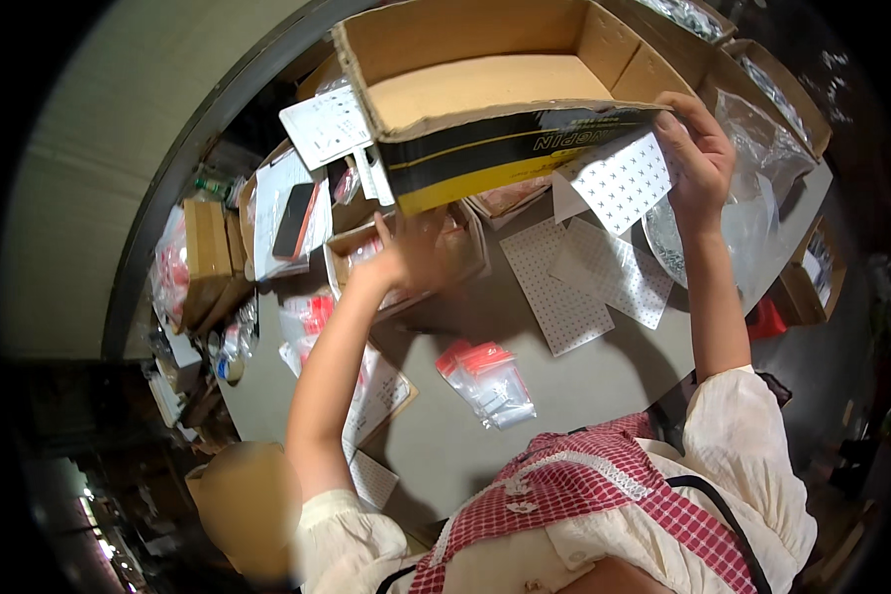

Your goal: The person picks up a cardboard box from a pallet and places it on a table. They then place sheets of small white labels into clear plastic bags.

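An empty cardboard box (505, 158), black and yellow outside, is held up and tilted over the table's far side. My right hand (701, 148) grips its right corner, with fingers curled over the edge. A white sheet printed with small dark crosses (619, 183) hangs at the same hand, against the box front; whether the fingers pinch it too I cannot tell. My left hand (416, 259) is under the box's left end, above a smaller open carton (339, 262) with bagged items. Motion blurs its fingers, apart from one pointing up.
Patterned sheets (556, 287) lie on the grey table (604, 371). Clear zip bags with red tops (490, 381) lie in front of me. A phone (295, 220) rests on papers at left. Cartons (205, 262) line the left edge; a plastic bag (762, 139) is at right.
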Available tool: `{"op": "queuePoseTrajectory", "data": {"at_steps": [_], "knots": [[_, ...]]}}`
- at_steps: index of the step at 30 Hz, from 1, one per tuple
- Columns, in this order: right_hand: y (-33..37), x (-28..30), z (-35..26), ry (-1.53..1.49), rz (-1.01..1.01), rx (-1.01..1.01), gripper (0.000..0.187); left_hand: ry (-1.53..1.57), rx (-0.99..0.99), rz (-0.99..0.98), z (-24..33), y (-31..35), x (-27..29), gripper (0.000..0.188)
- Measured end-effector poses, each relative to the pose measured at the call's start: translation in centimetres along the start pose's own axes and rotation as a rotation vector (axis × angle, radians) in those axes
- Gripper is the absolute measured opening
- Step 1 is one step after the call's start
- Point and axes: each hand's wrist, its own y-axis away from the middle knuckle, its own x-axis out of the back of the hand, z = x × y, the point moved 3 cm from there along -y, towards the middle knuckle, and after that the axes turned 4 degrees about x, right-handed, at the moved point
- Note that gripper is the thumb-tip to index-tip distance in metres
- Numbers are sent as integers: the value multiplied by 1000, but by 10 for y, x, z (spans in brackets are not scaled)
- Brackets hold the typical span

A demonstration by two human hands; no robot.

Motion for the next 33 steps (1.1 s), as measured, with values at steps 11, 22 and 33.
{"op": "queuePoseTrajectory", "data": {"at_steps": [11,22,33], "knots": [[4,-9,22,70,-58,-15,20,131,-235,297,-15,21,-21,127],[-4,-14,31,53,-172,5,22,273,-79,222,-51,4,-13,100],[56,-72,79,507,-310,261,15,357,309,789,-27,95,-69,98]]}}
